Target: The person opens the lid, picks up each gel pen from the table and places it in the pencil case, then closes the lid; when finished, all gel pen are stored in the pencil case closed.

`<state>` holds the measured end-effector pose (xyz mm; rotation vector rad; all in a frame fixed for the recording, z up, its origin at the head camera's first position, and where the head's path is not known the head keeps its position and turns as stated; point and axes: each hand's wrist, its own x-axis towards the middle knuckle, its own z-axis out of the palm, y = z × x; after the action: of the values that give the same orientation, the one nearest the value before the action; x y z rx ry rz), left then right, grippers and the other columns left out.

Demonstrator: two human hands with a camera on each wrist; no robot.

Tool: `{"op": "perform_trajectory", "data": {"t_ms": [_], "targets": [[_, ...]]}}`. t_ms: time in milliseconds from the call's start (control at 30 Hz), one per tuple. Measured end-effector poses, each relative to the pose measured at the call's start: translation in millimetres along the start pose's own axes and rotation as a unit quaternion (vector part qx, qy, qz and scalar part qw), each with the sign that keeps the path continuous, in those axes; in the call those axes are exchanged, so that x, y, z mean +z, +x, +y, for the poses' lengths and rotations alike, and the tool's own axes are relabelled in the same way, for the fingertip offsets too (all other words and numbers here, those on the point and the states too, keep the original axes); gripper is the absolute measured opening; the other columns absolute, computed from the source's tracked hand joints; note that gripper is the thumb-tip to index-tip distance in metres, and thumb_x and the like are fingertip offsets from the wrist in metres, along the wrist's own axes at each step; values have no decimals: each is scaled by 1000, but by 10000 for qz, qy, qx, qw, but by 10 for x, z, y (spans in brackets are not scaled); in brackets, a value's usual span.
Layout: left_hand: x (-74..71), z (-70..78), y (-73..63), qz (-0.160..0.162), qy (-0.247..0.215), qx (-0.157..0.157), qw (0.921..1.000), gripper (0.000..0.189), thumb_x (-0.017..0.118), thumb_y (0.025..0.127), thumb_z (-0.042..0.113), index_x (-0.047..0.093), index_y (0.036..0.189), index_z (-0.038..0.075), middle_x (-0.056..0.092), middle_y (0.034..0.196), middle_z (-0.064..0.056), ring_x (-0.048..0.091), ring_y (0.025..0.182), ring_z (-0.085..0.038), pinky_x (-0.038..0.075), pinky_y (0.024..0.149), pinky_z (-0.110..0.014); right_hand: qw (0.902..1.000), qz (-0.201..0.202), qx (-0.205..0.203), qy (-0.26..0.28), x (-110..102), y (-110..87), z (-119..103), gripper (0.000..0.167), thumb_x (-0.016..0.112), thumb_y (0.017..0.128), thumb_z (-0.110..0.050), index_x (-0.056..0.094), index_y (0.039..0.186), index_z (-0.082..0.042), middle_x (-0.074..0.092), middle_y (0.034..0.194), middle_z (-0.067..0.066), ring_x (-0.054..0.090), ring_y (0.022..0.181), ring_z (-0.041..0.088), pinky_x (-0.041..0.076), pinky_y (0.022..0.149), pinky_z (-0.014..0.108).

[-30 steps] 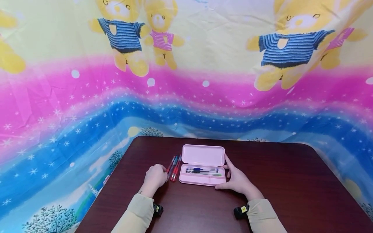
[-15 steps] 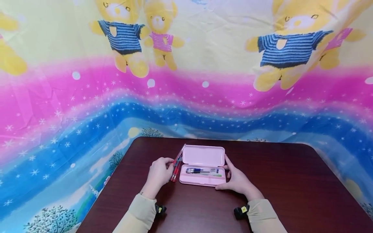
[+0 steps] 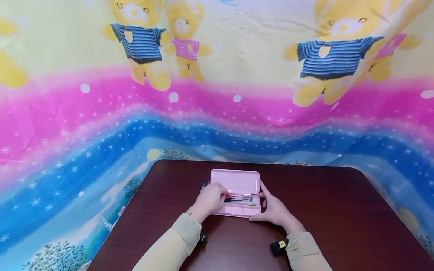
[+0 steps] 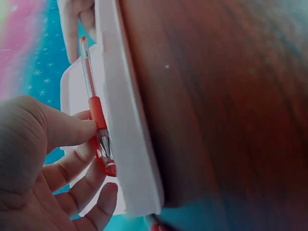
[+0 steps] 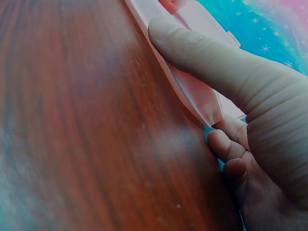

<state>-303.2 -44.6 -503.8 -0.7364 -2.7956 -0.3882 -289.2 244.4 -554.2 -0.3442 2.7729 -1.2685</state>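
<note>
My left hand pinches a red gel pen between thumb and fingers, over the left part of an open pink pencil case. The pen's clear barrel points toward the case's right end. Several pens lie in the back compartment, one with a dark blue cap, partly covered by my left hand. At the right end, my right hand holds the case, thumb at the front edge and fingers around the end. The lid is tipped back on the table.
Left of the case, a teal pen tip shows behind my left hand; other pens there are mostly hidden. The dark wooden table has rounded far corners. A printed bear cloth hangs behind it.
My left hand has picked a red pen up from the group left of the case and carried it rightward over the case. The right hand has stayed at the case's right end.
</note>
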Motion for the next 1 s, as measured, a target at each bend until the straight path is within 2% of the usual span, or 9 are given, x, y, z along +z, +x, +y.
{"op": "perform_trajectory", "data": {"t_ms": [100,300,533,633,833,900,1000], "targets": [[44,11,8,-161,-39,19,9999,20,75,99,14,90,105,25,76,96,3,73,94,-16,62,89,-34,10000,3,-13,11,5,10,-12,154,107,65,-48,6,179,-31,66,145,4,53,90,18,52,64,27],[110,19,15,-287,49,110,9995,19,74,98,14,89,99,26,76,92,4,72,93,-16,61,89,-34,10000,3,-17,43,2,12,-19,154,107,65,-47,5,179,-31,66,144,3,52,91,17,51,64,26],[110,52,43,-591,-99,-206,9980,16,77,100,19,89,109,26,80,101,5,75,103,-16,62,100,-36,10000,6,-55,-1,7,-2,2,155,108,65,-46,5,179,-28,67,143,6,53,88,16,51,64,27],[100,63,42,-576,-157,-254,9979,16,78,100,20,89,112,25,81,105,4,76,107,-17,61,102,-37,10000,-8,-23,-6,8,0,11,155,108,65,-47,5,179,-29,67,143,5,53,88,15,52,64,26],[26,58,-44,-153,-253,-163,9994,15,78,99,23,88,111,21,81,103,2,76,102,-19,62,97,-39,10000,11,-50,-24,-2,5,9,154,107,65,-48,6,179,-28,67,144,4,53,89,16,52,64,26],[-24,32,-90,61,-302,-278,9991,16,78,99,24,87,112,20,81,105,0,76,101,-20,62,96,-41,10000,6,-57,-31,-4,6,9,154,107,65,-49,6,179,-28,67,145,4,53,89,16,51,63,26],[-134,-36,-153,399,-410,-635,9963,18,79,99,25,86,114,19,81,106,-3,75,95,-21,63,91,-43,10000,1,-26,-8,-9,7,9,153,106,66,-50,5,179,-28,66,147,4,52,90,18,50,63,26]]}}
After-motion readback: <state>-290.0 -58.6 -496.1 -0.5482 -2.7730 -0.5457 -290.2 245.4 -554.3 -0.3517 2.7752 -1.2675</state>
